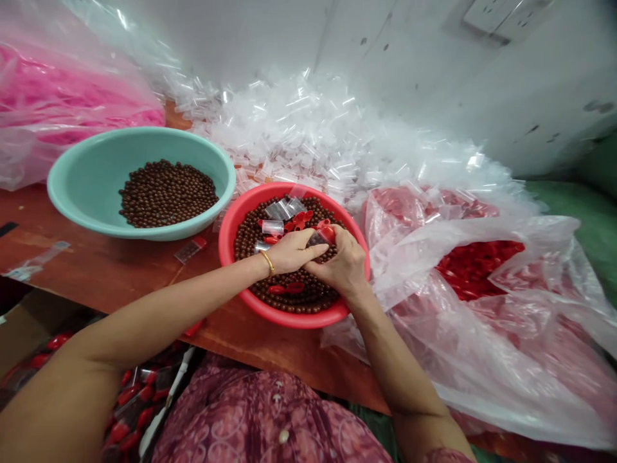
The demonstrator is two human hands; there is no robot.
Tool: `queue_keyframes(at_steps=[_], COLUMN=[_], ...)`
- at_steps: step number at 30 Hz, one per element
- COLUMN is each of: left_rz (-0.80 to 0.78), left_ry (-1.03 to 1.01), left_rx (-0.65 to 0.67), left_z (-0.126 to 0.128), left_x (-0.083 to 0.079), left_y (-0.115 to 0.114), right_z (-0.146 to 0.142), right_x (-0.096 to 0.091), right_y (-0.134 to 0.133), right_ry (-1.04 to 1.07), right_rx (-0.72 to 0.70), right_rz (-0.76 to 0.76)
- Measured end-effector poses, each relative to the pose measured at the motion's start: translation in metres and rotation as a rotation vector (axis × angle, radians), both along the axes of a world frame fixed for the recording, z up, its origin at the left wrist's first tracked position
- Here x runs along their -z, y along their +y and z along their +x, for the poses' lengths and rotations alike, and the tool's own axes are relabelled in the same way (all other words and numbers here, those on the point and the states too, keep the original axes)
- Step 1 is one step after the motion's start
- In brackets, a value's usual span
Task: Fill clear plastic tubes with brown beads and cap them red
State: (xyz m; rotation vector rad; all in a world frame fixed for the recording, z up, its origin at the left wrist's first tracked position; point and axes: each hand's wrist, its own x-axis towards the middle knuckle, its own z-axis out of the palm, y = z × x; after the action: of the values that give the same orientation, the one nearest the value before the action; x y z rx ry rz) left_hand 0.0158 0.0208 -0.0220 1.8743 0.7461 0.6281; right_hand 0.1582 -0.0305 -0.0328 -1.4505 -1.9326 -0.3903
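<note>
Both hands meet over the red bowl (250, 302), which sits on the counter (120, 270) and holds brown beads (294, 292) and a few loose tubes (282, 209). The right hand (344, 265) has its grip clamped on a small red-topped tube (319, 238), mostly covered by its fingers. The left hand (289, 252), with a gold bangle (268, 262) at the wrist, reaches its fingers to the same tube. Its thumb is hidden, so I cannot tell whether that grip is closed. Left of the red bowl, a teal bowl (87, 180) holds more beads. Behind the red bowl lies a heap of clear tubes (308, 135). To its right, a cloudy plastic bag (482, 334) blurs the red caps (477, 263) inside.
</note>
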Motion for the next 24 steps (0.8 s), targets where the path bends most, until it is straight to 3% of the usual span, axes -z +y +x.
queue_keyframes(at_steps=[8,13,15,19,22,24], left_rz=[-0.042,-0.315,-0.352,-0.255,-0.141,-0.152], left_ry=[-0.094,-0.228,-0.240,-0.211,-0.078,0.144], left_rx=[-0.034,0.040,0.044,-0.098,-0.373,-0.569], left_z=[-0.001,-0.006,-0.015,-0.064,-0.132,-0.187], left_x=[-0.001,-0.004,-0.011,-0.028,-0.033,-0.024], left_y=[0.002,0.002,-0.002,-0.028,-0.066,-0.096], right_z=[-0.004,-0.006,-0.003,0.003,0.001,-0.005], right_x=[-0.002,-0.007,-0.009,-0.014,-0.018,-0.019], right_y=[0.000,-0.001,-0.003,-0.008,-0.012,-0.012], right_ry=[0.055,0.228,0.281,0.210,-0.006,-0.198], right_rx=[-0.007,-0.093,-0.145,-0.194,-0.349,-0.483], right_rz=[-0.112,-0.150,-0.164,-0.356,-0.639,-0.791])
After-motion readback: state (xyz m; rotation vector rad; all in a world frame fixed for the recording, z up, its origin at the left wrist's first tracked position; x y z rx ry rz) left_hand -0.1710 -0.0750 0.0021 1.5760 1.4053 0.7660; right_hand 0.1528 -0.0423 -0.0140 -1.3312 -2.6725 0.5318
